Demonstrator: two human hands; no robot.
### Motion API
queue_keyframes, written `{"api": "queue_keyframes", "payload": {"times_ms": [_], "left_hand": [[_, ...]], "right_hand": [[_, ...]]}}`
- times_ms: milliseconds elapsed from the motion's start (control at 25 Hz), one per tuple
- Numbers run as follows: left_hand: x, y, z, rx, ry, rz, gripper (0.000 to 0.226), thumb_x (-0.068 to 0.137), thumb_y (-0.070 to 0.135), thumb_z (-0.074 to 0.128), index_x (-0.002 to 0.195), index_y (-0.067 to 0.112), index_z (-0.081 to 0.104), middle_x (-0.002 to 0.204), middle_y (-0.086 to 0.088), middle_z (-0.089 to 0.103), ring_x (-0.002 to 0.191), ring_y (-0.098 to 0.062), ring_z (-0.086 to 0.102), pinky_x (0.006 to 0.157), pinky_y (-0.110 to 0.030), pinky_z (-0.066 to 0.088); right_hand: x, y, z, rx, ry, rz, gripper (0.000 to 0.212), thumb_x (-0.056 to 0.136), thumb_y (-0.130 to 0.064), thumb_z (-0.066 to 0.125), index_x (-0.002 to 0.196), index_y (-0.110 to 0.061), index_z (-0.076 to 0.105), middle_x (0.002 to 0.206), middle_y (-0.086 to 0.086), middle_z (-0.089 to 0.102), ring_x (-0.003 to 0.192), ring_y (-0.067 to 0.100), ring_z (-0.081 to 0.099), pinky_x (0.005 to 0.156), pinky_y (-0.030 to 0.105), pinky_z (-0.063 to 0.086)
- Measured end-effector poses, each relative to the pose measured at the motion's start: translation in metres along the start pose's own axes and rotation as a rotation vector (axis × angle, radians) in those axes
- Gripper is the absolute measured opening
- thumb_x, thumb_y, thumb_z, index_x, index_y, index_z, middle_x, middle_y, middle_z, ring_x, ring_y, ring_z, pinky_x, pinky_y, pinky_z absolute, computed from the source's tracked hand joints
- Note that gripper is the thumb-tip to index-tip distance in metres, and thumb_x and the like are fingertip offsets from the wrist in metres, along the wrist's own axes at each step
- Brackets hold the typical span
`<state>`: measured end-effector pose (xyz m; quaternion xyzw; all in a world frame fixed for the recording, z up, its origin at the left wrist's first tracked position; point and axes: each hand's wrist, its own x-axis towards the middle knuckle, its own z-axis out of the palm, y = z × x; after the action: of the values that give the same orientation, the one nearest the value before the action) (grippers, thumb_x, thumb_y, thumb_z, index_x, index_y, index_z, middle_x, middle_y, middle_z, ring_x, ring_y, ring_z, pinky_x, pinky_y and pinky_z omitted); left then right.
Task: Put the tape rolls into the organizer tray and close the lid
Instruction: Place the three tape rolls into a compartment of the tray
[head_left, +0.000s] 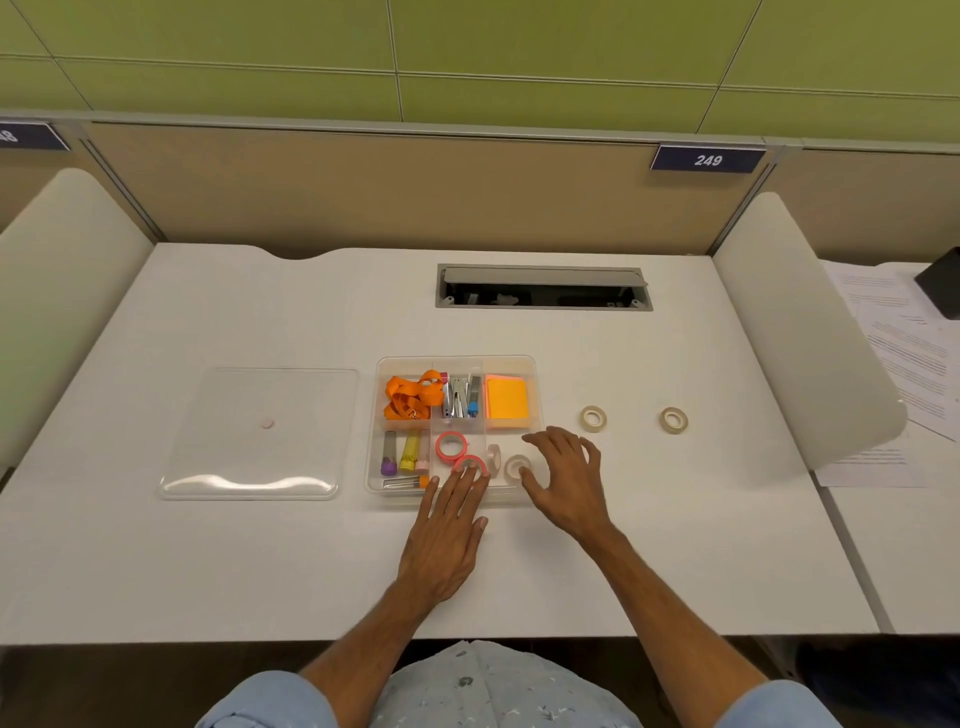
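The clear organizer tray (535, 371) sits mid-table. Its front right compartment holds a pink tape roll (451, 445), a second pink roll (470, 461), a pale roll on edge (493, 457) and a white roll (516, 466). My left hand (447, 535) lies flat with its fingertips on the second pink roll. My right hand (566, 483) hovers with spread fingers over the tray's front right corner, thumb beside the white roll, gripping nothing. Two cream tape rolls (594, 418) (674, 420) lie on the table right of the tray. The clear lid (260, 431) lies flat left of the tray.
Other tray compartments hold an orange lanyard (410, 399), staplers (460, 397), orange sticky notes (507, 397) and small tubes (402, 452). A cable hatch (543, 287) is open at the back. White side dividers (800, 332) flank the desk, with papers (904, 358) beyond the right one.
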<state>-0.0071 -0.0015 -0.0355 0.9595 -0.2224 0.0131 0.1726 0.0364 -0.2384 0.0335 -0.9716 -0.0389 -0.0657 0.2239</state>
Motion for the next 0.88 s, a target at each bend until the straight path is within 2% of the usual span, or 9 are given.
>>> {"api": "queue_keyframes", "payload": {"times_ms": [200, 440, 560, 640, 760, 880], "left_hand": [[-0.001, 0.001, -0.003, 0.007, 0.016, 0.015, 0.063, 0.116, 0.042, 0.030, 0.174, 0.021, 0.017, 0.182, -0.001, 0.012, 0.169, -0.020, 0.007, 0.136, -0.052, 0.008], [-0.001, 0.001, -0.007, 0.003, 0.016, 0.031, 0.063, 0.116, 0.038, 0.036, 0.174, 0.020, 0.017, 0.182, -0.002, 0.014, 0.168, -0.019, 0.008, 0.135, -0.051, 0.007], [-0.001, 0.001, -0.007, 0.000, 0.003, 0.028, 0.062, 0.117, 0.040, 0.032, 0.174, 0.020, 0.017, 0.182, -0.002, 0.013, 0.168, -0.020, 0.008, 0.135, -0.052, 0.009], [-0.002, 0.000, -0.007, 0.005, -0.008, 0.024, 0.062, 0.117, 0.040, 0.029, 0.174, 0.020, 0.016, 0.182, -0.002, 0.013, 0.168, -0.019, 0.008, 0.135, -0.053, 0.011], [-0.001, 0.001, -0.008, 0.009, -0.007, 0.028, 0.061, 0.117, 0.040, 0.028, 0.174, 0.020, 0.016, 0.182, -0.002, 0.013, 0.168, -0.020, 0.008, 0.135, -0.054, 0.011], [-0.001, 0.001, -0.009, 0.018, 0.000, 0.034, 0.061, 0.117, 0.038, 0.029, 0.174, 0.020, 0.015, 0.182, -0.002, 0.013, 0.168, -0.020, 0.008, 0.136, -0.053, 0.010]], "right_hand": [[0.001, 0.019, -0.012, 0.047, 0.114, 0.079, 0.038, 0.095, -0.030, 0.058, 0.133, -0.029, 0.061, 0.135, -0.006, 0.064, 0.136, 0.017, 0.049, 0.114, 0.046, 0.029], [0.008, 0.058, -0.020, 0.062, 0.173, 0.330, 0.042, 0.089, -0.012, 0.066, 0.128, -0.026, 0.064, 0.129, 0.000, 0.066, 0.128, 0.023, 0.052, 0.107, 0.050, 0.036], [0.016, 0.077, -0.020, 0.009, 0.099, 0.403, 0.050, 0.085, -0.012, 0.067, 0.134, -0.022, 0.061, 0.131, 0.005, 0.063, 0.127, 0.029, 0.052, 0.104, 0.052, 0.037], [0.022, 0.084, -0.019, -0.036, 0.004, 0.418, 0.059, 0.085, -0.014, 0.067, 0.142, -0.020, 0.055, 0.141, 0.007, 0.057, 0.133, 0.030, 0.048, 0.107, 0.053, 0.037], [0.030, 0.092, -0.016, -0.105, -0.184, 0.424, 0.071, 0.087, -0.021, 0.066, 0.154, -0.021, 0.040, 0.161, 0.009, 0.036, 0.147, 0.031, 0.034, 0.117, 0.058, 0.028], [0.032, 0.093, -0.010, -0.183, -0.293, 0.434, 0.070, 0.091, -0.026, 0.063, 0.156, -0.021, 0.037, 0.168, 0.009, 0.024, 0.153, 0.029, 0.023, 0.121, 0.057, 0.020]]}}
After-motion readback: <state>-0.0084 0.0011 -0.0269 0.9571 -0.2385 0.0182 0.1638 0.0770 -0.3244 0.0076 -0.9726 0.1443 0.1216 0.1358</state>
